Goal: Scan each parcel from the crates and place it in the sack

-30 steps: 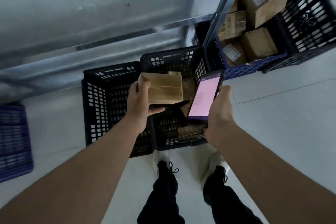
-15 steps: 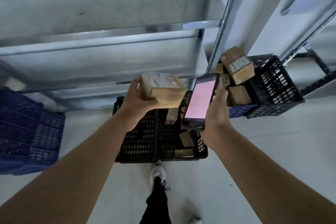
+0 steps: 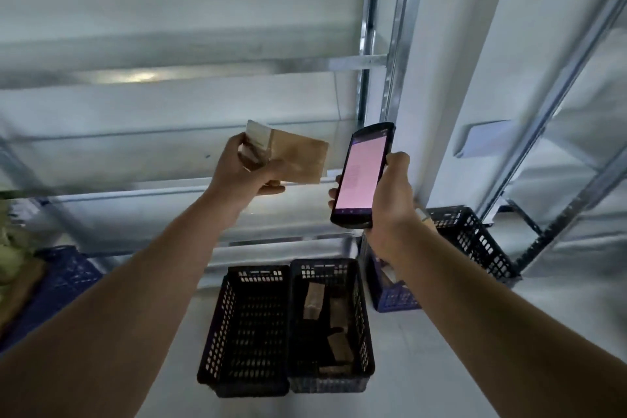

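Brown cardboard parcel (image 3: 300, 159) held up, left hand (image 3: 242, 173) fingers curled round its left end, just left of pink-screened scanner (image 3: 361, 176) clasped in right hand (image 3: 392, 204), probably so barcode reads. Black crates (image 3: 251, 326) on floor (image 3: 441, 366) below; sack not visible.

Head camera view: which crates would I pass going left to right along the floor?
Blue crate at the far left → black crate showing no parcels → black crate holding parcels → second blue crate → black crate at the far right.
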